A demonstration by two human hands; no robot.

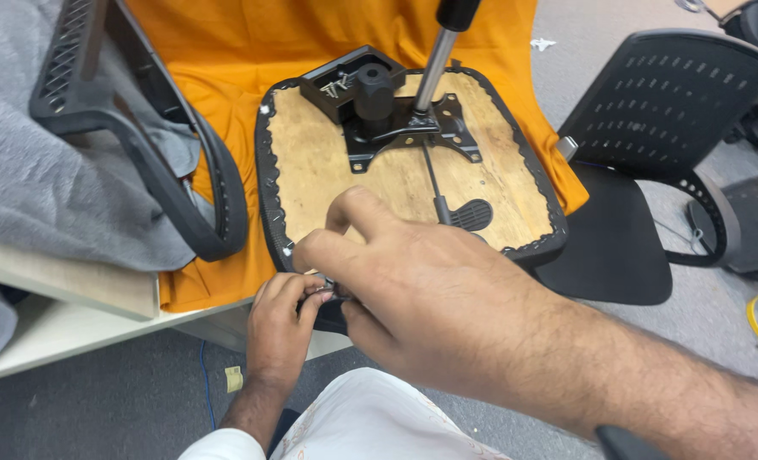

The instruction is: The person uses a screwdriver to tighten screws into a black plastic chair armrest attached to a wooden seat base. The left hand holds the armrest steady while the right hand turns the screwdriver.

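Hands, left (283,317) and right (396,294), both pinched on one small metal part (332,292) at one upturned seat base (311,162).

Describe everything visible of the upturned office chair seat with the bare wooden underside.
The upturned chair seat lies flat on an orange cloth, its bare plywood underside up, edged with stapled black fabric. A black metal mechanism plate with a silver gas cylinder and a paddle lever is mounted on it. The left hand and right hand work at its near edge.
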